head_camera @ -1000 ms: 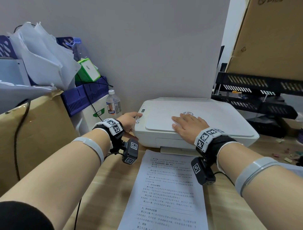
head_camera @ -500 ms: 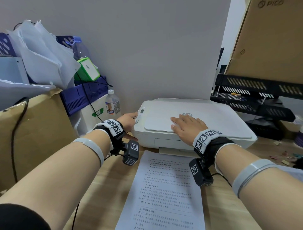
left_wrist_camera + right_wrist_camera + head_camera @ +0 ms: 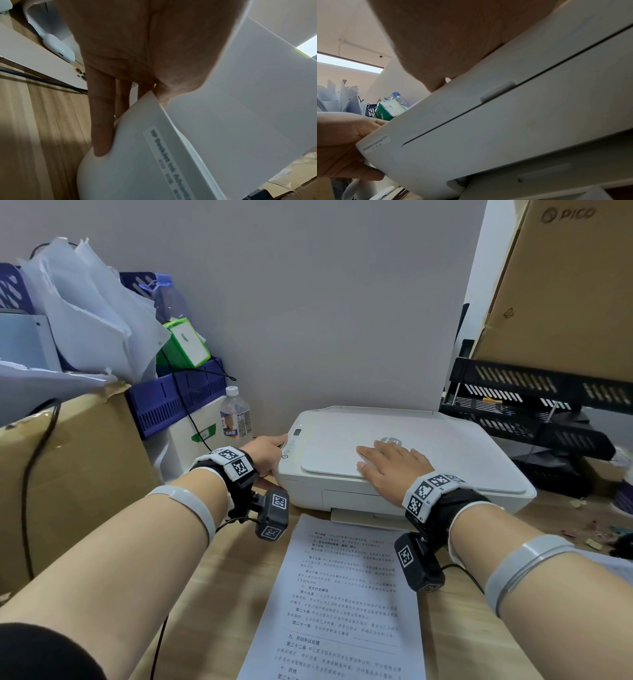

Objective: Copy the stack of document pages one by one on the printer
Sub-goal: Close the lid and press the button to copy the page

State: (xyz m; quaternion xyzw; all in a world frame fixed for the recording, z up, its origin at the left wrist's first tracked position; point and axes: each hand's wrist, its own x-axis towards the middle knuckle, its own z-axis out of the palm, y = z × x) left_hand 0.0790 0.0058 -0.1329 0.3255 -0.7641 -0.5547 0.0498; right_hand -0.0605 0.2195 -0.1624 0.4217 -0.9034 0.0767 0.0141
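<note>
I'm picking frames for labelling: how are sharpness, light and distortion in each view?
Head view: sharp, evenly lit, edges bowed by the wide lens. Left wrist: left hand close and soft, printer label smeared, bright ceiling light. Right wrist: right hand blurred and shadowed.

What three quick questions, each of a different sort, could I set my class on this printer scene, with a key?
1. True or false: the lid of the printer is raised.
2. Multiple choice: the right hand lies A) flat on the printer's lid, B) on the printed page, C) round the water bottle.
3. Fill in: the left hand touches the printer's ____ front corner, near the control buttons.

Key: 1 false, the lid is shut. 2 A. 3 left; its fingers run along that side and its thumb sits on top.
</note>
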